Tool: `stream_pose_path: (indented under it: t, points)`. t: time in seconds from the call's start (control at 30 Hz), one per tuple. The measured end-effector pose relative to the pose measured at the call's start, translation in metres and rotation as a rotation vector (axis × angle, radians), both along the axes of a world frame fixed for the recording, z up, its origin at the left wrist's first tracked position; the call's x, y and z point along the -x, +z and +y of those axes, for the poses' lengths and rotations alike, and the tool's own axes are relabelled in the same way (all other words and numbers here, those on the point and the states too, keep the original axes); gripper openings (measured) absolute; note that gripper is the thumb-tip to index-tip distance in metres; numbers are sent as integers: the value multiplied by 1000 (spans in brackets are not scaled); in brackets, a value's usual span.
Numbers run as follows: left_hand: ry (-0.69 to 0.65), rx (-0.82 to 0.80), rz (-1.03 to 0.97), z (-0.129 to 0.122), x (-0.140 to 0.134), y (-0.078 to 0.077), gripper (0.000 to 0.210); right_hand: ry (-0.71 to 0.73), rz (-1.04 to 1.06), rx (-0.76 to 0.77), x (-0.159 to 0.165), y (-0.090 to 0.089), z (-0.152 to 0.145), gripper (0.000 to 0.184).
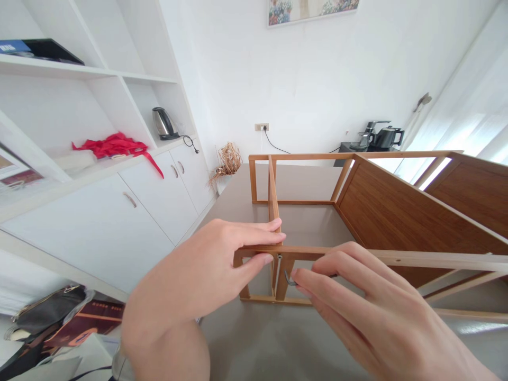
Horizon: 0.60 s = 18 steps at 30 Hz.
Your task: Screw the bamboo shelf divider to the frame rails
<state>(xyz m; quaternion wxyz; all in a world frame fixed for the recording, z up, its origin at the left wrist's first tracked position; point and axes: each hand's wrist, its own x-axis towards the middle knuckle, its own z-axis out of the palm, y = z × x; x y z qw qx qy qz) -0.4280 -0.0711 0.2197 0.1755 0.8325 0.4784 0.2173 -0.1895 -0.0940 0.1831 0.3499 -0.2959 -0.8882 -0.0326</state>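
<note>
A wooden shelf frame (309, 253) lies on its side on the grey table (226, 341). My left hand (238, 246) grips its near rail close to the left end, where a crossbar (273, 198) meets it; the fingers lie over the top and the thumb presses the front. A screw (280, 257) shows in the rail just right of that thumb. Between the thumb and fingers of my right hand (357, 296) is a small bent hex key (289, 279). Its short end points left, near the screw but apart from it. Wooden panels (405, 203) span the frame farther right.
White cabinets (159, 196) line the left side, with a kettle (163, 124) and red cloth (115, 145) on the shelves. Dried flowers (229, 159) stand beyond the table. A coffee maker (369, 135) sits at the back right. Bags (51, 312) lie at lower left.
</note>
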Motion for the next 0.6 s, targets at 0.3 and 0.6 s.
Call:
stream_pose_path:
  t: [0.3, 0.6]
  points:
    - [-10, -44, 20, 1, 2, -4, 37, 4, 37, -24, 3, -4, 7, 27]
    - [-6, -35, 13, 3, 3, -6, 35, -6, 36, -38, 3, -5, 7, 29]
